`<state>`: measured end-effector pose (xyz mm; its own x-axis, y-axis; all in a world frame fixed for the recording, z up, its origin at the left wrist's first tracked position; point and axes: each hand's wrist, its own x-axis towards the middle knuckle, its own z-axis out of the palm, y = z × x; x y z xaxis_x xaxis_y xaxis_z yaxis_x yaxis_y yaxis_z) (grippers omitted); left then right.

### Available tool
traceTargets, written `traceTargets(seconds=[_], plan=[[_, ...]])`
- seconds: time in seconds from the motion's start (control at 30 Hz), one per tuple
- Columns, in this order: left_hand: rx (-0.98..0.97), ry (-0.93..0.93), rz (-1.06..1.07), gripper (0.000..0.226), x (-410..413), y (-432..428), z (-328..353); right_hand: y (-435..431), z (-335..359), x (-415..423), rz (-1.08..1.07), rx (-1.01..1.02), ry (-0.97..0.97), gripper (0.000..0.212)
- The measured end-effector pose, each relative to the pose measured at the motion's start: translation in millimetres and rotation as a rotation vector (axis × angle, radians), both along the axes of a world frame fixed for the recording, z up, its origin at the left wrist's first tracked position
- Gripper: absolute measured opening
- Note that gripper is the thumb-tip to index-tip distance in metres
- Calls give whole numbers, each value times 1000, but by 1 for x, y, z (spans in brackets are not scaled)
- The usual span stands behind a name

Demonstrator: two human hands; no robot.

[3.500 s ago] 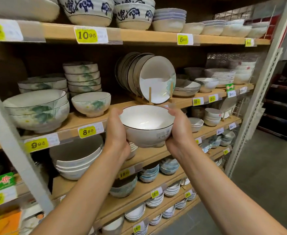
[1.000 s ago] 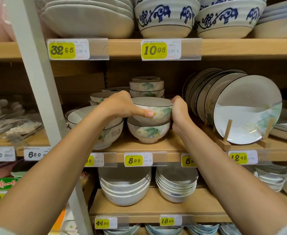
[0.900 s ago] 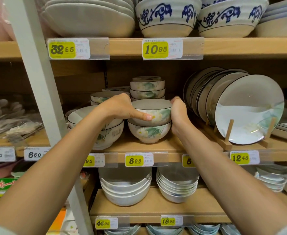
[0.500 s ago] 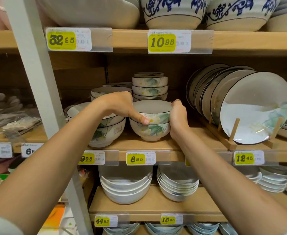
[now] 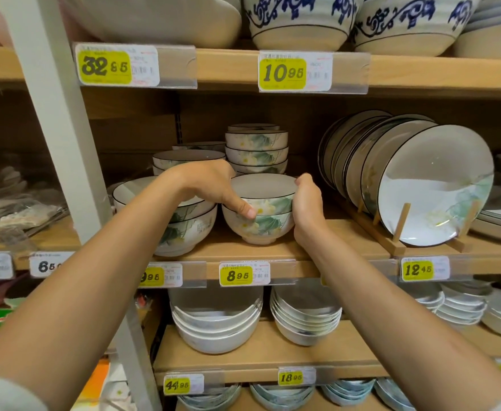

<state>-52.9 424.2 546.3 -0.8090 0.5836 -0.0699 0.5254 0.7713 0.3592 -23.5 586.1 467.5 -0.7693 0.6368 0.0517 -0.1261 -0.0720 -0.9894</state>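
Note:
A white bowl with a green leaf pattern and dark rim (image 5: 265, 189) sits nested in a matching bowl (image 5: 258, 228) on the wooden shelf (image 5: 273, 252). My left hand (image 5: 210, 185) grips the upper bowl's left side, thumb on its outer wall. My right hand (image 5: 307, 200) holds its right side, fingers curled over the rim. Both forearms reach in from below.
Larger leaf bowls (image 5: 184, 221) stand just left, a taller stack of bowls (image 5: 256, 149) behind. Plates on edge in a wooden rack (image 5: 415, 179) fill the right. A white upright post (image 5: 62, 137) crosses the left. Shelves above and below carry more bowls.
I brought the bowl from in front of me to the shelf and lowered it into the matching bowl. Over the last second it sank deeper. Both hands stay on it.

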Motion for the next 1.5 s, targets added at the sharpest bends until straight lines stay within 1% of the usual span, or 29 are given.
traceTargets(seconds=[0.07, 0.13, 0.2, 0.27, 0.33, 0.4, 0.43, 0.5, 0.57, 0.6, 0.67, 0.73, 0.83, 1.0, 1.17, 1.3, 1.5], plan=[[30, 34, 26, 98, 3, -1, -1, -1, 0, 3, 4, 13, 0, 29], [65, 103, 48, 101, 6, -4, -3, -2, 0, 7, -3, 29, 10, 34], [187, 153, 42, 99, 13, -10, -5, -3, -2, 13, -27, 45, 19, 35], [397, 203, 29, 87, 24, -15, -8, -4, -3, 21, -48, 69, 36, 31], [616, 265, 37, 65, 37, -18, -14, -4, -4, 28, -51, 86, 59, 24], [804, 283, 42, 44, 54, -22, -23, -6, -4, 40, -71, 103, 95, 23], [879, 272, 46, 35, 62, -22, -28, -5, -4, 45, -83, 122, 110, 24], [961, 254, 52, 21, 79, -26, -36, -7, -6, 59, -89, 182, 136, 24], [1013, 216, 89, 18, 98, -28, -45, -9, -8, 76, -68, 231, 153, 37], [1036, 191, 114, 18, 108, -30, -50, -12, -9, 84, -56, 249, 163, 38], [1089, 128, 168, 16, 128, -34, -59, -17, -10, 103, -27, 259, 207, 32], [1150, 65, 223, 13, 149, -38, -67, -25, -13, 120, 16, 196, 255, 25], [1230, 24, 372, 13, 181, -51, -84, -34, -25, 142, 112, 59, 260, 23], [1333, 8, 667, 14, 240, -91, -122, -66, -64, 174, 398, -81, 205, 31], [1298, 33, 890, 16, 300, -140, -150, -132, -108, 212, 591, -136, 69, 27], [1257, 49, 1002, 17, 332, -187, -164, -189, -132, 235, 748, -133, -12, 30], [1197, -3, 1076, 17, 356, -266, -196, -275, -163, 250, 845, -69, -96, 30]])
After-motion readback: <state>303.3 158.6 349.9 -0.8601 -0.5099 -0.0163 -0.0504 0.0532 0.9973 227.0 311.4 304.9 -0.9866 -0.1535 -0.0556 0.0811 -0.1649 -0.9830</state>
